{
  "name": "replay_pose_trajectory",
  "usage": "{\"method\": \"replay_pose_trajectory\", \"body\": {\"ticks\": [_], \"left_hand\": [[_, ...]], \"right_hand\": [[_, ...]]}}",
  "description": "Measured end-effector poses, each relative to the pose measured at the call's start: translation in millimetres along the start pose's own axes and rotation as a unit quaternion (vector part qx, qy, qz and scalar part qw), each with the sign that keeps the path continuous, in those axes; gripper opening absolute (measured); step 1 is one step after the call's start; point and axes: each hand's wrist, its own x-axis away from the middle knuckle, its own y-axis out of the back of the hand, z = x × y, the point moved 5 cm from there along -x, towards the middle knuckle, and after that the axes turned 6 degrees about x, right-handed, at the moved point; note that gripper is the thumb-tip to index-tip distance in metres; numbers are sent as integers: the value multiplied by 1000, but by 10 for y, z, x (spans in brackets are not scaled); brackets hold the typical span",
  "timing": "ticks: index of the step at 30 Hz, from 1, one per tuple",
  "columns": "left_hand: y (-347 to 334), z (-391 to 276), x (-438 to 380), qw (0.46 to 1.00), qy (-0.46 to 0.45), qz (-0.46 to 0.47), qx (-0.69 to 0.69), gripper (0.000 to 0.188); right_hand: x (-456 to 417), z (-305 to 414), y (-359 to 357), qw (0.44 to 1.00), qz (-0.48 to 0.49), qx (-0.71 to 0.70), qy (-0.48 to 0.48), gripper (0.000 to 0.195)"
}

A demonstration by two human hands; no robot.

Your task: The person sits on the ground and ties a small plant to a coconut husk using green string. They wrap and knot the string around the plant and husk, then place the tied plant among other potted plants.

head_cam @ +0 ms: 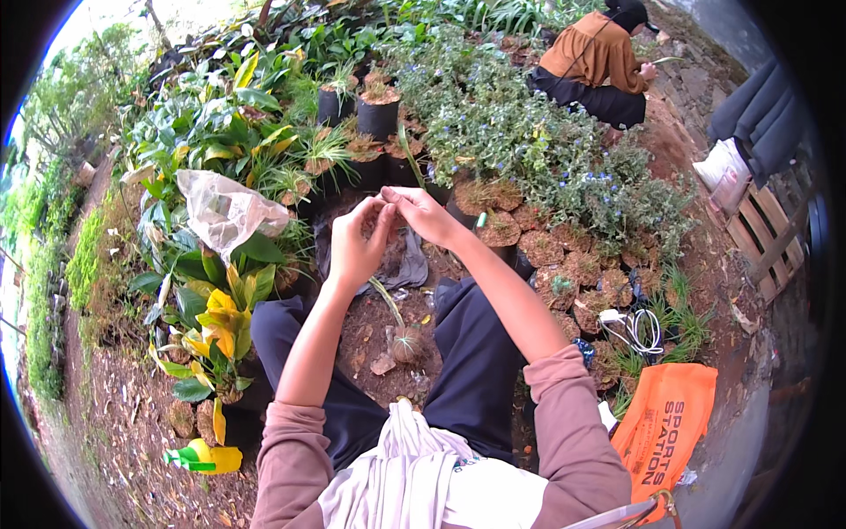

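Observation:
My left hand point(360, 239) and my right hand point(420, 210) meet at the fingertips in front of me, fingers pinched together. Whether something small is between them cannot be told. Below and behind them lies a dark plastic sheet or bag point(413, 263) with brown, soil-like matter. On the ground between my knees rests a round spiny ball, like a small cactus point(406, 345), with a long pale green stem or leaf point(386, 296) reaching up from it. A clear plastic bag point(228, 208) sits on leafy plants at the left.
Potted plants in black bags point(378, 118) stand ahead, with several soil-filled pots point(542, 248) at the right. A white cable point(644, 330) and an orange bag point(667, 423) lie at the right. A yellow and green bottle point(205, 457) is at lower left. Another person point(591, 63) crouches at upper right.

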Motion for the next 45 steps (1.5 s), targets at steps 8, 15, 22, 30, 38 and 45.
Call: {"method": "replay_pose_trajectory", "body": {"ticks": [8,15,22,30,38,45], "left_hand": [[149,1120,423,982,178,-50,44,20],[-156,2399,1118,919,306,-172,181,17],[-426,3288,3374,781,575,67,-236,33],[-787,3685,3137,816,547,74,-169,47],[-1027,3453,3701,759,624,17,-184,67],[-1188,3433,3318,721,678,38,-140,82]], "right_hand": [[162,-691,-19,995,-13,51,-83,17],[329,-619,60,890,-114,426,-113,15],[367,-597,144,883,-107,441,-120,15],[363,-528,88,894,-71,423,-126,13],[615,-600,305,881,-84,403,-235,10],[777,-585,369,872,-121,399,-257,8]]}}
